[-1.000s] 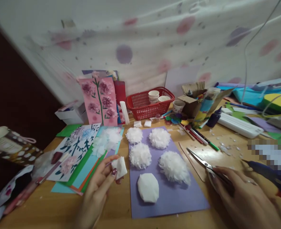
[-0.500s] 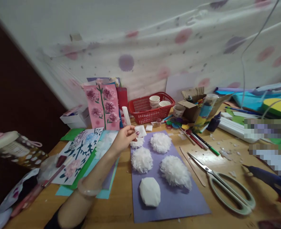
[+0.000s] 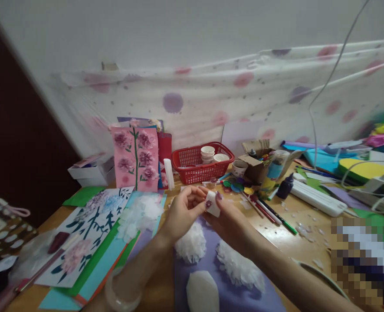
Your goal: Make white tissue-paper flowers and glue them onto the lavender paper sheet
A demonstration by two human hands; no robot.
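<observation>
My left hand [image 3: 183, 212] and my right hand [image 3: 229, 221] meet above the purple sheet [image 3: 273, 301]. Both pinch a small folded white tissue piece [image 3: 213, 204] between their fingertips. Under my arms lie fluffy white tissue flowers [image 3: 192, 242] [image 3: 239, 268] on the purple sheet. An uncut folded white tissue pad [image 3: 202, 292] rests at the sheet's near end. My forearms hide the far flowers.
A red basket [image 3: 192, 171] holding paper cups stands behind. A pink flower card [image 3: 136, 158] leans at the wall. Painted flower sheets [image 3: 90, 225] lie left, markers [image 3: 270, 212] and a white power strip [image 3: 317, 199] right. Scissors' handle [image 3: 325, 277] peeks out beside my right arm.
My left hand drew back from the far side of the sheet holding a tissue piece. My right hand let go of the scissors and came up to grip the piece too.
</observation>
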